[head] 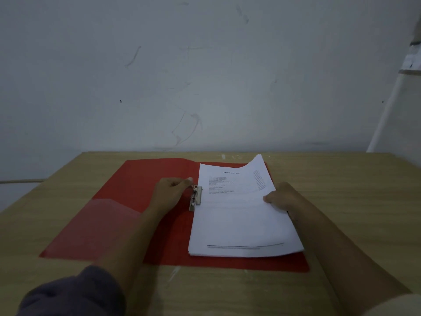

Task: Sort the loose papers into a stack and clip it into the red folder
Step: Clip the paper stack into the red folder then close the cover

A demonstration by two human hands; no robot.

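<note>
The left hand (pixel 172 190) pinched the silver metal spring clip (pixel 196 198) of the open red plastic folder (pixel 136 201); the right hand (pixel 283 197), at three o'clock, gripped the white printed paper stack (pixel 239 215); clipping seemed underway, needing the edge seated beneath.

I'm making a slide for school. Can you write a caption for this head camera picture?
Left hand works the metal clip while right hand steadies the paper stack in the open red folder.
</note>
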